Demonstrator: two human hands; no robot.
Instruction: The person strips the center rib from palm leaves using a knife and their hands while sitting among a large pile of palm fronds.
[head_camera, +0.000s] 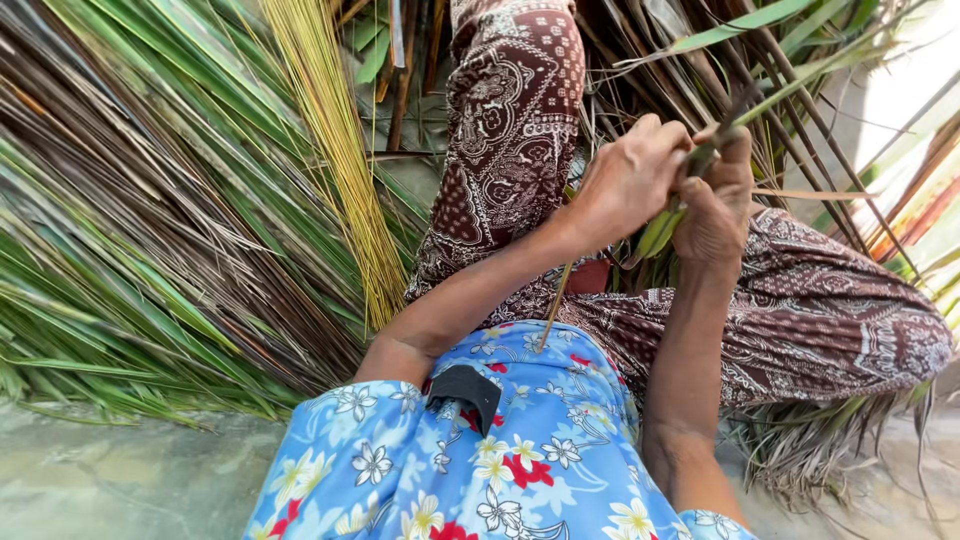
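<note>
The green leaf strip (665, 225) sits between your 2 hands, above your lap. Your left hand (625, 180) and right hand (718, 205) are both closed tight on it. It could tear or slip if you pull unevenly. It looks narrow, fresh, yellow-green. Farther, a yellow rib bundle (340, 150) lies on piled palm leaves (150, 220).

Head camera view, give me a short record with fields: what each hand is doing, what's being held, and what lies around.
left hand: closed around a green leaf strip
right hand: pinching the same strip higher up, next to the left hand
lap: patterned brown cloth over the legs
left side: heap of green and brown palm leaves, with a yellow bundle of thin ribs on it
</note>
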